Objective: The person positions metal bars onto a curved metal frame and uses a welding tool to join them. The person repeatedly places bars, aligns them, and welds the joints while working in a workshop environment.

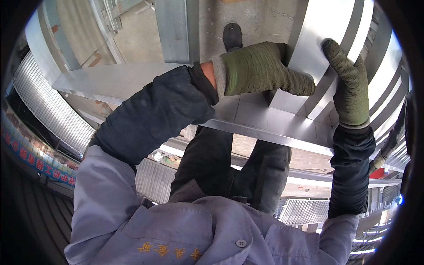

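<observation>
Both my hands wear green work gloves with dark sleeve covers behind them. My left hand (260,68) is closed around the left edge of a wide silver metal bar (324,26), its thumb lying over the lower end of the face. Its fingertips are hidden behind the bar. On the other side, my right hand (353,84) wraps a neighbouring narrower metal bar (360,33), thumb pointing up against the wide bar's right edge; its other fingers are mostly hidden. The lower ends of both bars meet a long flat metal rail (251,110) running crosswise before me.
More silver bars (382,75) stand in a row at the right. A grey upright (177,31) rises from the rail at left. Ribbed metal sheets (48,104) lie far left. My shoe (232,36) is on the concrete floor (265,22) beyond the rail.
</observation>
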Demonstrator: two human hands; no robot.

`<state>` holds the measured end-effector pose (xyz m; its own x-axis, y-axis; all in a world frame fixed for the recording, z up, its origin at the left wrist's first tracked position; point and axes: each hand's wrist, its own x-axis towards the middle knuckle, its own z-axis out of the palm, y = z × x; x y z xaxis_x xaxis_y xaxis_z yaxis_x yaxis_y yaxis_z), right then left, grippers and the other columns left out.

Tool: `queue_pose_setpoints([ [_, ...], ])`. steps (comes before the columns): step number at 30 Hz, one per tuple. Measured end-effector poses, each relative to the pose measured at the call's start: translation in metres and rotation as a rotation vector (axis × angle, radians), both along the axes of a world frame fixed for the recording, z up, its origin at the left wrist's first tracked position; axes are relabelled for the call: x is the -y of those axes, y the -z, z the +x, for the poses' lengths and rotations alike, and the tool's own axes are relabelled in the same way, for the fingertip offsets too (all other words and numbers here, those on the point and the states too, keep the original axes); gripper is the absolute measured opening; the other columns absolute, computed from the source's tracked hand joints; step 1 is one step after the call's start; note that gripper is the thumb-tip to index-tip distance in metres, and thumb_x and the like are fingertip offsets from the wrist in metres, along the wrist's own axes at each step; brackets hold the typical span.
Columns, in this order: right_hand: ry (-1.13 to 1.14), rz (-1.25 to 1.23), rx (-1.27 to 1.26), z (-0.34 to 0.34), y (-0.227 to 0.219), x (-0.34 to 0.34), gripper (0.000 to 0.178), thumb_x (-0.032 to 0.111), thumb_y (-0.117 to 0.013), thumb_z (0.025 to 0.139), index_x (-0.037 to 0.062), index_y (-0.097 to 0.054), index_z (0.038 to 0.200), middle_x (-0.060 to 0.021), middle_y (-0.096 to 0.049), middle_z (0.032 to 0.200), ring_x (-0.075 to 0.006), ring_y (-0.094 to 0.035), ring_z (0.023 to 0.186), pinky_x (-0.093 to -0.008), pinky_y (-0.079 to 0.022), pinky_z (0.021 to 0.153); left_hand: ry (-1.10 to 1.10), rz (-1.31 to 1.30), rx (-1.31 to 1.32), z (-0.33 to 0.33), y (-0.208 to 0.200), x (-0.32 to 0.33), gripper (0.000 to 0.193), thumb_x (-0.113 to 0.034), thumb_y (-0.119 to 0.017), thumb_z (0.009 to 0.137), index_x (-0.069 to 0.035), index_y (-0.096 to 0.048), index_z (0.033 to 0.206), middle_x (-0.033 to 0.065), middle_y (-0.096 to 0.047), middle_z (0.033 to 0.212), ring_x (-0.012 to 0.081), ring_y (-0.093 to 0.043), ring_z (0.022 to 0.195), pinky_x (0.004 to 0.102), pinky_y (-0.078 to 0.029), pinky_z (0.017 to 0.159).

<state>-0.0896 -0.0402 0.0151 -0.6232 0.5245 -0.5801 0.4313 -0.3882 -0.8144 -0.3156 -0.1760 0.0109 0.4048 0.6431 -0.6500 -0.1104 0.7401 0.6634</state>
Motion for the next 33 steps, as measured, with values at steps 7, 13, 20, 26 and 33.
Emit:
queue_pose_setpoints([
  [7, 0.078, 0.034, 0.036, -0.007, -0.009, 0.003, 0.038, 0.032, -0.079, 0.100, 0.0131, -0.077, 0.132, -0.0061, -0.078, 0.122, -0.0206, -0.074, 0.111, -0.0363, -0.056, 0.103, 0.062, -0.117, -0.079, 0.001, -0.006, -0.007, 0.068, -0.052, -0.087, 0.092, 0.001, -0.071, 0.131, 0.0123, -0.080, 0.110, 0.0213, -0.075, 0.100, 0.0337, -0.062, 0.087],
  [13, 0.062, -0.006, 0.082, -0.005, -0.010, -0.004, 0.034, 0.031, -0.075, 0.103, 0.0146, -0.078, 0.133, -0.0052, -0.077, 0.123, -0.0208, -0.073, 0.113, -0.0371, -0.056, 0.103, 0.000, -0.109, -0.083, 0.002, -0.009, -0.005, 0.062, -0.050, -0.086, 0.092, 0.001, -0.074, 0.126, 0.0121, -0.080, 0.105, 0.0208, -0.075, 0.097, 0.0337, -0.061, 0.085],
  [20, -0.156, 0.373, 0.070, 0.002, -0.004, -0.002, 0.033, 0.034, -0.068, 0.106, 0.0181, -0.077, 0.134, -0.0051, -0.074, 0.127, -0.0208, -0.071, 0.115, -0.0393, -0.056, 0.103, 0.018, -0.067, -0.115, 0.002, -0.006, -0.005, 0.059, -0.048, -0.086, 0.093, 0.000, -0.074, 0.126, 0.0124, -0.080, 0.105, 0.0217, -0.075, 0.097, 0.0351, -0.060, 0.089],
  [26, 0.053, -0.064, 0.200, -0.001, -0.010, -0.007, 0.063, 0.051, -0.086, 0.090, 0.0073, -0.073, 0.133, -0.0111, -0.075, 0.124, -0.0262, -0.070, 0.120, -0.0425, -0.053, 0.110, 0.008, -0.090, -0.097, 0.004, -0.005, -0.003, 0.060, -0.047, -0.086, 0.094, -0.001, -0.072, 0.130, 0.0130, -0.080, 0.108, 0.0232, -0.075, 0.100, 0.0348, -0.059, 0.089],
  [33, 0.043, -0.063, 0.173, -0.004, -0.013, -0.005, 0.051, 0.041, -0.082, 0.096, 0.0120, -0.073, 0.137, -0.0099, -0.074, 0.128, -0.0253, -0.070, 0.123, -0.0421, -0.053, 0.110, -0.079, -0.023, -0.137, 0.009, -0.003, -0.001, 0.062, -0.051, -0.087, 0.090, 0.002, -0.075, 0.119, 0.0135, -0.077, 0.092, 0.0245, -0.074, 0.082, 0.0369, -0.060, 0.077],
])
